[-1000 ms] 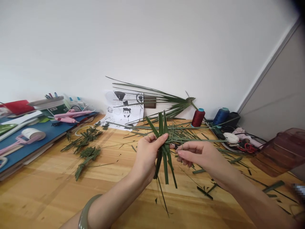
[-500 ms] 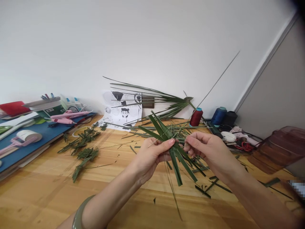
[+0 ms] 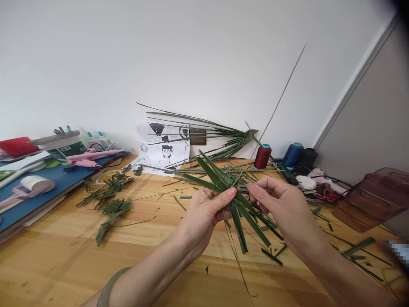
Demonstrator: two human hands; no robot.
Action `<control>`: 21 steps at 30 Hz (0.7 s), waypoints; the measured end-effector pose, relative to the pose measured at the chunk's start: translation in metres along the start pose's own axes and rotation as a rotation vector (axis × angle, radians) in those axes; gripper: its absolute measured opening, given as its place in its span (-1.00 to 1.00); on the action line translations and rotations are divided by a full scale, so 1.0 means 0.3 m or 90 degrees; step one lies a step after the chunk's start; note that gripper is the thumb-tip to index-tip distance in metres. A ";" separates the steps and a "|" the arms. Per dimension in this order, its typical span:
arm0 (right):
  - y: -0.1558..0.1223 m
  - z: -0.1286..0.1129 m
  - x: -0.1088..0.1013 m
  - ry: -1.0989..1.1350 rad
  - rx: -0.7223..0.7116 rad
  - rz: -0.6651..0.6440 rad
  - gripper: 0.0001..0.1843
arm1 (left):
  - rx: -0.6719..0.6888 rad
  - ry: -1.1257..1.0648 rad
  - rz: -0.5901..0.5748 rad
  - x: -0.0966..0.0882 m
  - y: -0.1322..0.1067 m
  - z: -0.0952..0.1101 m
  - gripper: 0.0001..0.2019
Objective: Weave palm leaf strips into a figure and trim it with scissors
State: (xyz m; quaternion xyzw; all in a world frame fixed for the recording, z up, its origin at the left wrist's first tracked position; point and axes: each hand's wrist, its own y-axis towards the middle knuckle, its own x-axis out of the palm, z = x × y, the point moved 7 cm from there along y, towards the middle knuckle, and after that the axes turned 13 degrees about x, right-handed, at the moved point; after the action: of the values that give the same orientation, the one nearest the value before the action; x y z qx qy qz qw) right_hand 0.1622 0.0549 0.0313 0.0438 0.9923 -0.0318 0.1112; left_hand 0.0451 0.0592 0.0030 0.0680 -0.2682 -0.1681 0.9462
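Note:
My left hand (image 3: pixel 209 202) is closed, its thumb pressing on the crossing of a woven palm-leaf piece (image 3: pixel 241 217). Flat green strips fan out from that crossing, up to the left and down to the right. Thin fibres trail from it toward the table's front. On the right side of the piece, my right hand (image 3: pixel 277 200) pinches with thumb and forefinger at a narrow leaf strip; the fingertips partly hide it. A long thin strip (image 3: pixel 283 94) rises at a slant from near the hands, in front of the wall.
Leaf scraps (image 3: pixel 271 256) litter the wooden table (image 3: pixel 153 268). Woven leaf pieces (image 3: pixel 116 209) lie at left. Behind stand a palm frond (image 3: pixel 223 132), a printed drawing sheet (image 3: pixel 166 155), and red (image 3: pixel 262 157) and blue (image 3: pixel 292 155) thread spools. A brown translucent container (image 3: pixel 370 200) is at right.
The long thin strip has swung up and left. The woven piece has turned slightly, its lower strips shifting right. My right hand has moved slightly while still pinching beside it.

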 end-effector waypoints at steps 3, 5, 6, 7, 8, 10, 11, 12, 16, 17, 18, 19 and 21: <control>-0.013 -0.010 0.004 -0.035 -0.006 0.012 -0.78 | -0.001 0.008 0.014 -0.004 -0.004 -0.005 -0.81; -0.019 -0.015 0.003 -0.064 -0.003 0.022 -0.78 | -0.004 0.020 0.038 -0.015 -0.005 -0.009 -0.81; -0.019 -0.017 0.002 -0.075 0.001 0.023 -0.79 | -0.005 0.023 0.049 -0.019 -0.005 -0.010 -0.82; -0.018 -0.017 0.001 -0.079 0.005 0.018 -0.80 | -0.006 0.025 0.056 -0.022 -0.005 -0.011 -0.81; -0.015 -0.018 -0.001 -0.074 0.007 0.011 -0.81 | -0.008 0.024 0.057 -0.022 -0.004 -0.011 -0.81; -0.004 -0.019 -0.008 -0.043 0.008 -0.004 -0.79 | -0.016 0.027 0.053 -0.017 -0.003 -0.011 -0.79; 0.002 -0.019 -0.013 -0.025 0.007 -0.008 -0.78 | -0.021 0.030 0.048 -0.013 -0.003 -0.010 -0.78; 0.009 -0.019 -0.018 -0.011 0.006 -0.012 -0.77 | -0.025 0.032 0.045 -0.009 -0.003 -0.010 -0.78; 0.020 -0.017 -0.017 -0.005 0.007 -0.048 -0.80 | -0.027 0.029 0.052 0.001 -0.007 -0.006 -0.78; 0.017 -0.018 -0.012 -0.018 -0.002 -0.055 -0.82 | -0.028 0.026 0.058 0.001 -0.009 -0.007 -0.79; 0.011 -0.022 -0.008 -0.034 -0.017 -0.055 -0.83 | -0.027 0.022 0.062 0.001 -0.012 -0.008 -0.79; 0.003 -0.027 -0.004 -0.050 -0.038 -0.047 -0.85 | -0.025 0.014 0.063 0.003 -0.014 -0.009 -0.80; -0.016 -0.033 0.004 -0.067 -0.078 -0.020 -0.89 | -0.019 -0.008 0.054 0.008 -0.020 -0.012 -0.80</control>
State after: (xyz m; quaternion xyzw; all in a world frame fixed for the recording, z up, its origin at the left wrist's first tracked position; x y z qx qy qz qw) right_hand 0.1584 0.0510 0.0410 0.0194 0.9858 0.0252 0.1649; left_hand 0.0471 0.0530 -0.0001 0.0413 -0.2745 -0.1322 0.9516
